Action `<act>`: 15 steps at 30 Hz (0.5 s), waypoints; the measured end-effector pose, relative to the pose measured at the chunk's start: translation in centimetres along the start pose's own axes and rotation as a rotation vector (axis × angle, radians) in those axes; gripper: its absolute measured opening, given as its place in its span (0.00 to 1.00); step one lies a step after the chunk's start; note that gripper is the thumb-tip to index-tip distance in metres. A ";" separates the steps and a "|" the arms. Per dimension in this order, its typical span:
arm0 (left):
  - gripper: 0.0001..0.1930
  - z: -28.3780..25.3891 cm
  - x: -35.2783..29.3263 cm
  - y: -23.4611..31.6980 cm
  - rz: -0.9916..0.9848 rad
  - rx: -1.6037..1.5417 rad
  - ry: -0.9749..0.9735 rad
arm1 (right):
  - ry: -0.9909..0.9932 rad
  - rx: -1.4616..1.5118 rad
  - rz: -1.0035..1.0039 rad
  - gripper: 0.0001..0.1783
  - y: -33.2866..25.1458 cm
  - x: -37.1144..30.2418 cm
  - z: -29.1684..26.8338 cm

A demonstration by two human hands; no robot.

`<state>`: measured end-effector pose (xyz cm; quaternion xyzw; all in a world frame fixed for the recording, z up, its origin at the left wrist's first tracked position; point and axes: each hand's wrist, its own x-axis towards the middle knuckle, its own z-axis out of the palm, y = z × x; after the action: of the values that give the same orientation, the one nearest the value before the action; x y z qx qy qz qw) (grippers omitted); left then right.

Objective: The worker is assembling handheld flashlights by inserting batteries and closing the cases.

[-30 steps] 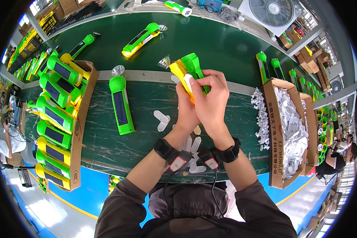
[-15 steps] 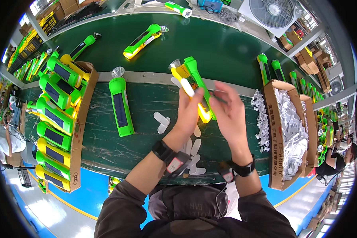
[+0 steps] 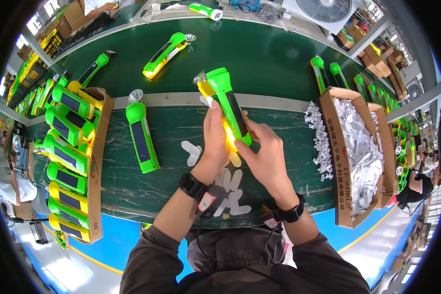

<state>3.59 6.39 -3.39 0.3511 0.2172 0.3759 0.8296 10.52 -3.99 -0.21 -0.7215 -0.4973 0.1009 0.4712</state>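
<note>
Between my hands is a green and yellow flashlight [image 3: 234,105] with a dark solar panel on its green half. Its silver reflector [image 3: 200,77] hangs off beside the head, and the yellow half glows along the lower side. My left hand [image 3: 213,139] is closed around the yellow side. On the lower end of the green half, the thumb and fingers of my right hand [image 3: 268,157] are closed. Several white plastic strips [image 3: 236,201] lie on the bench below my hands. A similar flashlight [image 3: 141,137] rests left of me, its reflector loose at the top.
A cardboard box [image 3: 102,161] packed with flashlights stands at the left. At the right, another box [image 3: 337,166] holds white plastic pieces, beside a pile of small white parts [image 3: 321,142]. More flashlights [image 3: 164,55] lie on the green belt [image 3: 259,59] beyond the metal rail.
The flashlight has turned, so the green half with its solar panel now faces up. My right hand, apart from it with fingers spread before, has closed on its lower end.
</note>
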 end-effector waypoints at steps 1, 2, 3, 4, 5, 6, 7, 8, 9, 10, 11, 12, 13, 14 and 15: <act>0.26 0.1 -0.1 0.0 0.007 -0.049 -0.012 | 0.011 -0.018 -0.015 0.26 0.0 0.0 0.1; 0.27 0.1 -0.2 0.0 0.013 -0.098 -0.024 | 0.022 -0.037 -0.029 0.26 0.0 0.0 0.1; 0.27 0.1 -0.1 0.0 0.010 -0.098 -0.024 | 0.022 -0.038 -0.027 0.26 0.0 0.0 0.1; 0.27 0.0 0.0 0.1 -0.012 -0.104 -0.018 | 0.012 -0.046 -0.015 0.26 0.0 0.0 0.0; 0.28 0.0 0.0 0.1 -0.035 -0.109 -0.011 | 0.002 -0.054 -0.002 0.26 0.1 0.0 0.1; 0.28 0.0 0.0 0.0 -0.036 -0.110 -0.010 | 0.000 -0.054 -0.001 0.26 0.1 0.0 0.1; 0.27 -0.1 0.0 0.0 -0.018 -0.112 -0.015 | 0.018 -0.046 -0.013 0.26 0.0 0.0 0.2; 0.27 -0.2 -0.1 0.0 0.001 -0.114 -0.021 | 0.035 -0.038 -0.025 0.26 0.0 0.0 0.3; 0.27 -0.2 -0.1 0.0 0.000 -0.115 -0.020 | 0.034 -0.039 -0.024 0.26 0.0 0.0 0.4; 0.27 -0.3 -0.1 0.0 0.000 -0.117 -0.027 | 0.044 -0.045 -0.026 0.26 0.0 0.0 0.5; 0.27 -0.3 0.0 0.1 0.000 -0.119 -0.034 | 0.054 -0.051 -0.028 0.25 -0.1 0.0 0.7; 0.27 -0.4 -0.1 0.1 0.000 -0.118 -0.033 | 0.053 -0.050 -0.027 0.25 -0.2 0.0 0.6; 0.26 -0.4 0.0 0.1 -0.009 -0.142 -0.047 | 0.040 -0.080 -0.009 0.24 -0.3 0.0 0.5; 0.25 -0.4 0.0 0.2 -0.017 -0.164 -0.063 | 0.029 -0.111 0.008 0.23 -0.5 0.1 0.4; 0.25 -0.2 0.2 0.2 -0.022 -0.161 -0.073 | 0.040 -0.113 0.012 0.23 -0.5 0.1 0.3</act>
<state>3.49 6.72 -3.45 0.2943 0.1597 0.3698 0.8667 10.05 -3.68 0.01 -0.7517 -0.4885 0.0609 0.4388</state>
